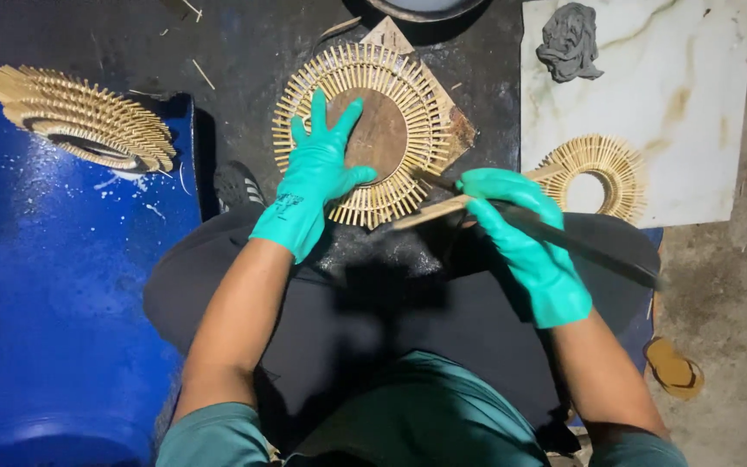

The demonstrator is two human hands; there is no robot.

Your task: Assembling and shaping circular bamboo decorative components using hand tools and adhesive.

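Two hands in teal rubber gloves work over one round sunburst frame of bamboo sticks (365, 130) with a brown wooden disc (382, 134) at its middle, lying on the dark tabletop (244, 52). The left hand (317, 177) lies flat and spread on the frame's left side, fingers on the disc's edge, gripping nothing. The right hand (512, 225) is clenched around one thin bamboo stick (443, 207) whose tip points at the frame's lower right rim; a long dark blade (598, 251) also runs from this hand away to the right.

Three sunburst frames show in all: a second (598, 173), with an open centre, lies right of the first on a white marble slab (676, 95); a third (84, 117) sits far left on a blue drum (54, 285). One grey crumpled cloth (571, 41) rests on the slab above the second frame.
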